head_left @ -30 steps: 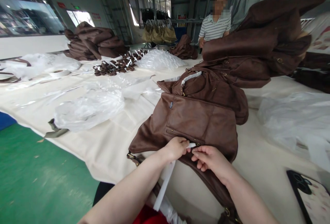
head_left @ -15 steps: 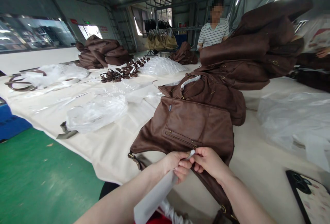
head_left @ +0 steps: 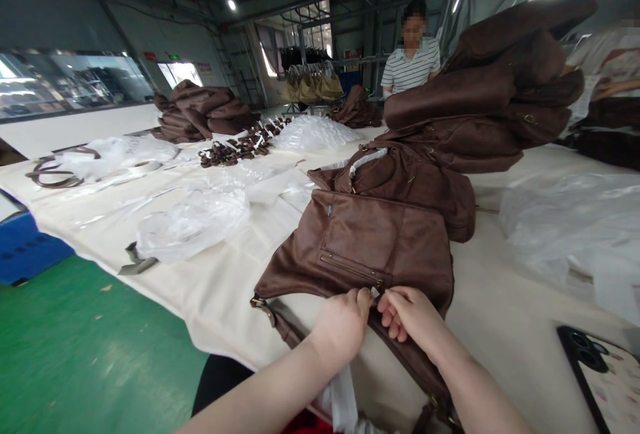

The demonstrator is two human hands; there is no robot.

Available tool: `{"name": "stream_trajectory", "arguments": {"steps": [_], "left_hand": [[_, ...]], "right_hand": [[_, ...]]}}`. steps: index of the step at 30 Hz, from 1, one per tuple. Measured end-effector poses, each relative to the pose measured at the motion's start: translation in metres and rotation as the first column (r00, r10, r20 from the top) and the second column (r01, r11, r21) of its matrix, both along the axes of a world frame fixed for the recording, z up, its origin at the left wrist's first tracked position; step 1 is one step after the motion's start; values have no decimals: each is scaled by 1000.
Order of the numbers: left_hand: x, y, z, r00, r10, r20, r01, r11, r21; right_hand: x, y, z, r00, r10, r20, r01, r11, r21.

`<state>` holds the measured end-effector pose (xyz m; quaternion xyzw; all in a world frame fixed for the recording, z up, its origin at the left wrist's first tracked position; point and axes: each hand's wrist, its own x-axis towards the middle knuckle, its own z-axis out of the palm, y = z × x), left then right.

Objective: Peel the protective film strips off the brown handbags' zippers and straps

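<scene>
A dark brown leather handbag (head_left: 365, 234) lies flat on the table, its zipped pocket (head_left: 350, 269) facing up and its strap side towards me. My left hand (head_left: 343, 327) is closed on a strip of white wrapping paper (head_left: 344, 399); the strip hangs below the wrist and a small white end shows at the fingertips. Close beside it, my right hand (head_left: 407, 311) has its thumb and forefinger pinched near the right end of the zip. What those fingertips hold is too small to make out. The bag's strap (head_left: 407, 354) runs under my right forearm.
More brown bags (head_left: 480, 107) are piled behind this one. Clear plastic bags (head_left: 195, 221) lie at left and right. A phone (head_left: 600, 374) rests at the right edge. Across the table stands a person in a striped shirt (head_left: 411, 64). Green floor (head_left: 115, 347) shows beyond the left edge.
My left hand has turned over, back upwards, and the white strip has swung down beneath the wrist. My right fingers have come slightly away from the strip's end. The view has shifted slightly.
</scene>
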<state>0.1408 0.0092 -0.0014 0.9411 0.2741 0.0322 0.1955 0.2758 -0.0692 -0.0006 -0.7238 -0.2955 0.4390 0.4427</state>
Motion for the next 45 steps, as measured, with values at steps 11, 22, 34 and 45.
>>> {"name": "stream_trajectory", "arguments": {"steps": [11,22,34,45], "left_hand": [[-4,0,1,998,-11,54,14,998,-61],[-6,13,-5,900,432,58,19,94,-995],[-14,21,3,981,192,27,141,-612,-778],[-8,15,-23,983,126,134,182,-595,-782]], "right_hand": [[-7,-3,-1,995,78,-59,-75,996,54],[-4,1,-17,986,129,-107,-127,991,30],[-6,3,-10,980,178,-88,-174,983,50],[-9,-2,-1,913,93,-398,-17,982,190]]}}
